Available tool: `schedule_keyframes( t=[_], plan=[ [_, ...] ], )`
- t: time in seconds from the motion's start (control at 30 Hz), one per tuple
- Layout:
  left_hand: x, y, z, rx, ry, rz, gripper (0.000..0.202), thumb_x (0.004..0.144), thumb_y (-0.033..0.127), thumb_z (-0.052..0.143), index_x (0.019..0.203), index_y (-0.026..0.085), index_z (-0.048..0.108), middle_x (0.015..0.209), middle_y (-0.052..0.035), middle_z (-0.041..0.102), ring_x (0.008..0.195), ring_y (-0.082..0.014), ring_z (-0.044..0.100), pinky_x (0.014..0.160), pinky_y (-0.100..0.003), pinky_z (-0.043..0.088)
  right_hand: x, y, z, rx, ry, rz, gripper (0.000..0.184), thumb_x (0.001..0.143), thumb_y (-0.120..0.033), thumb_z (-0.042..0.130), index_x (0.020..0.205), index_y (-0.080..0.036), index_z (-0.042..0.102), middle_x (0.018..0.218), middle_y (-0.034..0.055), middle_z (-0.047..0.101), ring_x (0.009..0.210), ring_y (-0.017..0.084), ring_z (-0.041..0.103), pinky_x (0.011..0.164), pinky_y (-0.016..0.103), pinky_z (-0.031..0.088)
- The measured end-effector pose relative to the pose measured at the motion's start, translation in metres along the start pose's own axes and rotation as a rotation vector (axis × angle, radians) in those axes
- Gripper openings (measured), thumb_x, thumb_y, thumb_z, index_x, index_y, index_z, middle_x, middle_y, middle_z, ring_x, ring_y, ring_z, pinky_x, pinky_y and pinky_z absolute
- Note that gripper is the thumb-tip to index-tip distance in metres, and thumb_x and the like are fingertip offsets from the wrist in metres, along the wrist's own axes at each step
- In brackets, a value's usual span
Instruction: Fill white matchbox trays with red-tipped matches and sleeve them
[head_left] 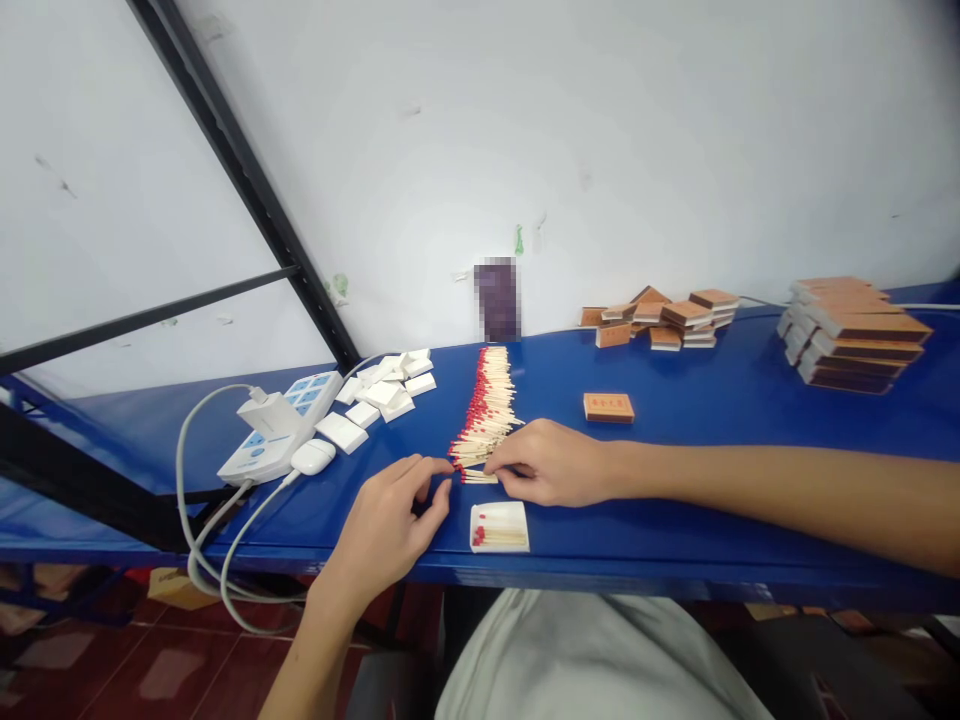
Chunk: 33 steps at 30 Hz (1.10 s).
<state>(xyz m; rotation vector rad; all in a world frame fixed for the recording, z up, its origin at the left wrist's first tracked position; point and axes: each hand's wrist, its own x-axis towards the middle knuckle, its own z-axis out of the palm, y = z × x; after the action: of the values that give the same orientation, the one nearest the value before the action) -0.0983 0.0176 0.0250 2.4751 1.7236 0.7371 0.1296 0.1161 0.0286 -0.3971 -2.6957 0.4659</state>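
Note:
A long row of red-tipped matches lies on the blue table. My left hand pinches at the near end of the row, fingertips by the red heads. My right hand rests beside it, its fingers curled on a few matches pulled off that end. Just in front of both hands sits a small white tray with several matches in it.
Several empty white trays lie at the left, by a white power strip with chargers and cables. One orange matchbox lies alone; piles of boxes and a stack stand at the back right. A black metal frame rises at the left.

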Motion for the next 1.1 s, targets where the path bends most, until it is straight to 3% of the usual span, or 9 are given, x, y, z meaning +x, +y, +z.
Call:
schedule_keyframes(
  t=[0.3, 0.63, 0.87, 1.1],
  plan=[
    [0.0029, 0.0027, -0.0043, -0.072, -0.127, 0.012, 0.033, 0.099, 0.021, 0.044, 0.125, 0.026, 0.065, 0.077, 0.0016, 0.061, 0.068, -0.014, 0.053, 0.065, -0.024, 0.038, 0.0001, -0.0006, -0.0025, -0.027, -0.003, 0.028, 0.021, 0.091, -0.024, 0.054, 0.085, -0.016, 0.072, 0.067, 0.0001, 0.065, 0.056, 0.01, 0.05, 0.059, 0.023, 0.033],
    [0.0039, 0.0052, -0.0048, -0.071, -0.131, -0.027, 0.034, 0.098, 0.023, 0.046, 0.125, 0.026, 0.066, 0.071, 0.0029, 0.061, 0.06, -0.0132, 0.05, 0.062, -0.024, 0.037, -0.0005, -0.0013, -0.0032, 0.011, -0.011, 0.03, 0.017, 0.088, -0.02, 0.059, 0.084, -0.016, 0.075, 0.067, 0.0001, 0.068, 0.055, 0.01, 0.051, 0.059, 0.022, 0.035],
    [0.0033, 0.0024, -0.0028, -0.067, -0.083, -0.046, 0.033, 0.097, 0.023, 0.048, 0.123, 0.023, 0.067, 0.072, 0.0022, 0.062, 0.06, -0.0129, 0.051, 0.063, -0.024, 0.039, -0.0021, -0.0015, -0.0013, -0.052, 0.036, 0.077, 0.027, 0.09, -0.026, 0.057, 0.109, -0.02, 0.075, 0.073, 0.0008, 0.071, 0.06, 0.012, 0.056, 0.06, 0.023, 0.035],
    [0.0037, 0.0035, -0.0035, -0.057, -0.089, -0.003, 0.033, 0.097, 0.02, 0.047, 0.122, 0.023, 0.068, 0.072, 0.0014, 0.061, 0.062, -0.0137, 0.052, 0.063, -0.025, 0.038, -0.0027, -0.0048, -0.004, -0.092, 0.012, 0.093, 0.023, 0.09, -0.028, 0.056, 0.099, -0.021, 0.076, 0.075, 0.0008, 0.072, 0.061, 0.013, 0.057, 0.059, 0.024, 0.033]
  ],
)
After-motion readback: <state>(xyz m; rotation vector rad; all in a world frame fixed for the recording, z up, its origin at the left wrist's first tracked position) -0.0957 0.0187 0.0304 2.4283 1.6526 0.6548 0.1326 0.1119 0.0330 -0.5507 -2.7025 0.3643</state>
